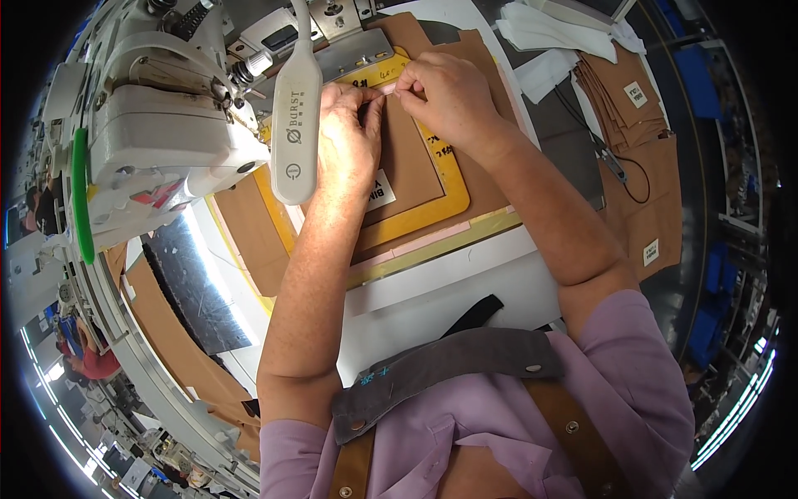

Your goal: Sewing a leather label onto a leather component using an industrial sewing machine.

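My left hand [349, 133] is closed, thumb against fingers, over the far side of a yellow template frame [454, 187]. Opposite it, my right hand [445, 96] is closed in a pinch, its fingertips close to the left ones. A small pale sliver shows between the two sets of fingertips; what it is I cannot make out. Beneath my hands lies a brown fabric panel [409, 158] inside the frame, with a white printed label [382, 190] on it, partly hidden by my left wrist. More brown fabric [490, 108] spreads around the frame.
A white sewing machine [158, 133] stands close on the left, with a white lamp [293, 116] hanging beside my left hand. Stacked brown pieces [611, 108], white cloth [553, 29] and a thread snipper [613, 166] lie at right. More brown fabric [179, 333] lies at lower left.
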{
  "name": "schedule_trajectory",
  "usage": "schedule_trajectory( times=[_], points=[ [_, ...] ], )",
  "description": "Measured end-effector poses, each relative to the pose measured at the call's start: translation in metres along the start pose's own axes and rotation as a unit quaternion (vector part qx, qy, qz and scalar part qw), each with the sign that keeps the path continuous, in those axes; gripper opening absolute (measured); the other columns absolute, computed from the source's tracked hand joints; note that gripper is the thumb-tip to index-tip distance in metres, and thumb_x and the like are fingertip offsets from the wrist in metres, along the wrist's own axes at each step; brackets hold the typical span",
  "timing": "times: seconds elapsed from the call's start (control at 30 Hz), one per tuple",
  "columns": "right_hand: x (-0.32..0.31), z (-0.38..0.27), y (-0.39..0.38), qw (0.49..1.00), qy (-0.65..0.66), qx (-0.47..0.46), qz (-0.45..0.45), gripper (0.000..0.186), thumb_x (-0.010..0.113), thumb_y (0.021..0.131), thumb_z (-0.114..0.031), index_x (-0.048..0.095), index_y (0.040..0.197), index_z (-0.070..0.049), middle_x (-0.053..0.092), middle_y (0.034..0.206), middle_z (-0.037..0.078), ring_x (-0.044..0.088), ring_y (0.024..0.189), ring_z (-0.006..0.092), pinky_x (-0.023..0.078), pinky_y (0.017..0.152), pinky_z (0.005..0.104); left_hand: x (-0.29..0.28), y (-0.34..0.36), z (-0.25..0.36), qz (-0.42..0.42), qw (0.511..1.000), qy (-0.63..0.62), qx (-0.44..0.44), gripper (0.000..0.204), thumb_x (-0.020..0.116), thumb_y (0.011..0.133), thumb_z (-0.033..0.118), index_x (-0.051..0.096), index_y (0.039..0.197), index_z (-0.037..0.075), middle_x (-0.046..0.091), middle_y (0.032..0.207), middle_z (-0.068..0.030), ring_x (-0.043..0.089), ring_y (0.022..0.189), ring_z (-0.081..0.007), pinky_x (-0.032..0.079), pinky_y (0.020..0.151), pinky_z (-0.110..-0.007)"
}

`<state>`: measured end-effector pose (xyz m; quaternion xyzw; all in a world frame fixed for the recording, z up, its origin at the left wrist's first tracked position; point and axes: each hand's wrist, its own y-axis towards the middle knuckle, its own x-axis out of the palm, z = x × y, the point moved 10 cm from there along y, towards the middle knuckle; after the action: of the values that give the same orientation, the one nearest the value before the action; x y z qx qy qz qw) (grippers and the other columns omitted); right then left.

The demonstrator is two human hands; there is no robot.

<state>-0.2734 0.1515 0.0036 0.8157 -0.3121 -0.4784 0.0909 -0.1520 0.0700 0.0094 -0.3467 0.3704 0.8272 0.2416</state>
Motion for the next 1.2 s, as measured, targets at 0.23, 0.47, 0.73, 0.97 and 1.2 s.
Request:
schedule_trajectory(
  times=[0.23, 0.47, 0.73, 0.97, 1.2],
  points=[
    [-0.008, -0.016, -0.002, 0.995, -0.053, -0.063, 0.048, 0.011, 0.074, 0.074, -0.011, 0.064, 0.071, -0.014, 0.062, 0.074, 0.000, 0.065, 0.075, 0.0253, 0.047, 0.066, 0.0418, 0.001, -0.002, 0.001, 0.012, 1.000, 0.003, -0.008, 0.010, 0.081, 0.083, 0.027, 0.078, 0.086, 0.018, 0.073, 0.086, 0.0021, 0.067, 0.088, -0.0190, 0.030, 0.099, -0.047],
    [-0.004, -0.006, -0.002, 0.999, -0.020, -0.015, 0.031, 0.012, 0.075, 0.074, -0.011, 0.064, 0.073, -0.014, 0.062, 0.073, 0.000, 0.064, 0.070, 0.0251, 0.047, 0.064, 0.0414, 0.000, -0.001, 0.009, 0.034, 0.998, 0.041, 0.019, 0.011, 0.083, 0.080, 0.028, 0.077, 0.084, 0.020, 0.071, 0.081, 0.0031, 0.065, 0.087, -0.0187, 0.031, 0.093, -0.044],
    [-0.023, -0.031, -0.023, 0.993, -0.058, -0.095, 0.049, 0.008, 0.075, 0.080, -0.014, 0.069, 0.086, -0.013, 0.061, 0.081, -0.002, 0.063, 0.076, 0.0212, 0.045, 0.067, 0.0384, 0.001, 0.000, 0.009, 0.039, 0.998, 0.031, 0.026, 0.012, 0.084, 0.079, 0.027, 0.076, 0.082, 0.019, 0.070, 0.079, 0.0039, 0.064, 0.085, -0.0182, 0.031, 0.093, -0.042],
    [-0.017, -0.044, -0.041, 0.990, -0.104, -0.093, -0.031, 0.028, 0.077, 0.084, -0.024, 0.074, 0.108, -0.011, 0.058, 0.094, -0.001, 0.059, 0.090, 0.0171, 0.042, 0.078, 0.0374, 0.002, 0.002, 0.013, 0.037, 0.998, 0.019, 0.038, 0.010, 0.083, 0.080, 0.025, 0.076, 0.082, 0.018, 0.071, 0.078, 0.0034, 0.065, 0.084, -0.0184, 0.031, 0.094, -0.043],
    [-0.008, -0.049, -0.037, 0.977, -0.172, -0.118, -0.050, 0.037, 0.075, 0.085, -0.030, 0.073, 0.116, -0.009, 0.058, 0.096, 0.003, 0.057, 0.092, 0.0198, 0.042, 0.079, 0.0373, 0.003, 0.002, 0.012, 0.030, 0.999, -0.010, 0.028, 0.009, 0.082, 0.079, 0.016, 0.075, 0.083, 0.013, 0.068, 0.081, -0.0034, 0.062, 0.084, -0.0262, 0.040, 0.085, -0.042]
  ],
)
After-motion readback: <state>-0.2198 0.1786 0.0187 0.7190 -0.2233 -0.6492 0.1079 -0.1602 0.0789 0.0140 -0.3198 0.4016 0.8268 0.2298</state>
